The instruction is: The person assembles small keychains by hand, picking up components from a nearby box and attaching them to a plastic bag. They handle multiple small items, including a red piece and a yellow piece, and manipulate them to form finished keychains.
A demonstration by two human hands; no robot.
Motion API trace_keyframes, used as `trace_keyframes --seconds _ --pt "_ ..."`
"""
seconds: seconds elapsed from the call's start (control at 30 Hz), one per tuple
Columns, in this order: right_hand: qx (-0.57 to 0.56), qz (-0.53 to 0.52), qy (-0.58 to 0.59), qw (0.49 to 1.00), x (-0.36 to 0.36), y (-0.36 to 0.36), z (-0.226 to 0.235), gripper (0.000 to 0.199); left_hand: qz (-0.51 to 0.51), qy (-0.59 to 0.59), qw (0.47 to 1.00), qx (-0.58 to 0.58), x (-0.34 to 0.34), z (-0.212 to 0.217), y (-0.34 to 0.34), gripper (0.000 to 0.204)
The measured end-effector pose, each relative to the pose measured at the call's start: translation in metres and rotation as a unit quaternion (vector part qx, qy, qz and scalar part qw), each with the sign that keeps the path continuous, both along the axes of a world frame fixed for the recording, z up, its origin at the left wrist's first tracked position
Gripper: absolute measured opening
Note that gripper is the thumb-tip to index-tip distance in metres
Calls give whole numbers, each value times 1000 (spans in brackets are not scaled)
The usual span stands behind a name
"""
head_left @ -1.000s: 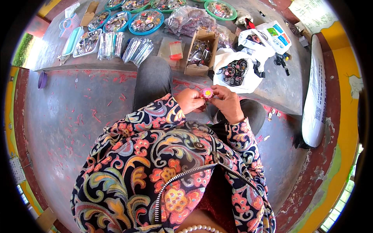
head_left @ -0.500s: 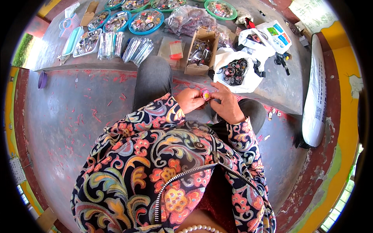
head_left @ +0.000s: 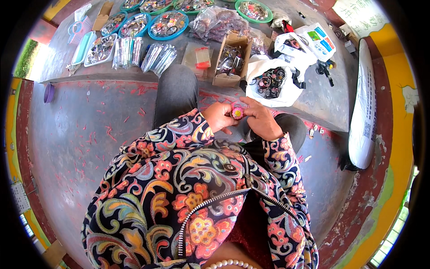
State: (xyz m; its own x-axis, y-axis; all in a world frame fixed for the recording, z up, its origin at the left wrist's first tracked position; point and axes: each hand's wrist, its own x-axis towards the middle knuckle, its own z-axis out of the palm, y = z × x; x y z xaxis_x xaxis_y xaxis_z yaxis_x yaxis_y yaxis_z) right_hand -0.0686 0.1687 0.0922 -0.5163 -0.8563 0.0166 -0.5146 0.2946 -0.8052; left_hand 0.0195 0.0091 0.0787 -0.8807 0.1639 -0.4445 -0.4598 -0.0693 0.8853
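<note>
Over the lap: small round pink ornament (head_left: pixel 237 111) is being held.
Left hand (head_left: pixel 219 117): fingers are pinching it.
Right hand (head_left: pixel 260 120): fingers are gripping its other side.
Behind: open brown cardboard box (head_left: pixel 230 60) is sitting.

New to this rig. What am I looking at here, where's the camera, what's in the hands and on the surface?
There is no machine: a person works with two bare hands. The one picture comes from a wide fisheye camera worn on the head, looking down, so straight edges bend near the rim. The left hand and right hand meet over the lap and together hold a small pink round trinket. On the grey ledge ahead lie blue-rimmed round trays of small items, clear packets, an open cardboard box and a white plastic bag holding dark rings. The floral jacket is the person's own.
</note>
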Motion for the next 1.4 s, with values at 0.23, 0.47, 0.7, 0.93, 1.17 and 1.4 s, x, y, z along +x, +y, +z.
trace_keyframes --seconds 0.23,0.47,0.7,0.93,1.17,1.4 --pt "10 30 -47 998 -3 -1 -13 25 14 20 1000 17 -2 -15 2 24" --pt "-7 -84 -109 990 2 -3 17 18 48 32 998 22 -2 -25 -3 22" --pt "-43 -95 -164 981 3 -4 2 15 33 35 999 11 -2 -22 -1 18" --pt "-87 -182 -208 957 1 -2 0 12 -13 15 999 -36 -4 -30 -3 20" --pt "-83 -137 132 978 8 -8 12 10 17 23 999 40 -3 -26 -2 20" --pt "-59 -88 122 987 6 -7 5 11 16 36 999 22 -2 -24 -2 20"
